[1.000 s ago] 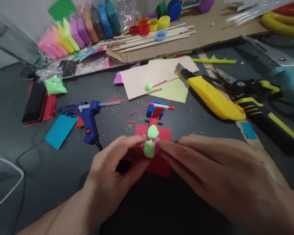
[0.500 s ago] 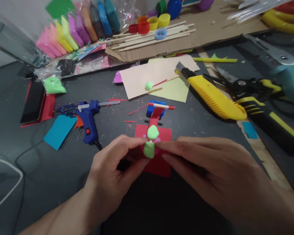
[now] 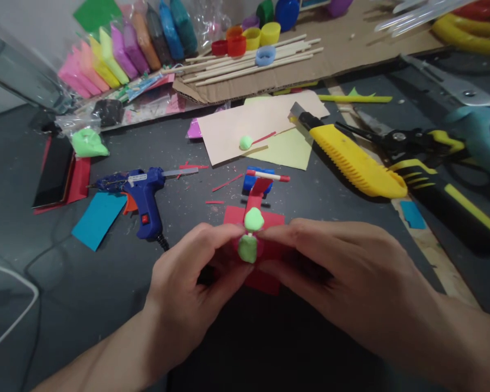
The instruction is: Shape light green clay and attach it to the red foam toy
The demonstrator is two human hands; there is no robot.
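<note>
Between my hands is a small green clay figure (image 3: 247,249), made of a lower lump and a brighter rounded lump (image 3: 253,219) joined by a thin pale piece. My left hand (image 3: 191,267) pinches it from the left, with the index finger and thumb at its edge. From the other side, my right hand (image 3: 338,267) closes its index finger and thumb on it. Something pink shows partly behind the lower lump. Just beyond is a red paper strip with a blue roller (image 3: 269,187) and a red-tipped white stick (image 3: 268,175). Under the figure lies red paper (image 3: 274,219).
A blue glue gun (image 3: 145,198) lies left, near a blue paper piece (image 3: 99,220). On the right are a yellow utility knife (image 3: 351,158) and pliers (image 3: 416,141). Cardboard (image 3: 335,60) at the back holds sticks and bottle caps. Clay packets (image 3: 120,54) stand back left.
My right thumb and index finger have moved left, closer to the clay figure. My left hand stays nearly in place. The whole view has shifted slightly.
</note>
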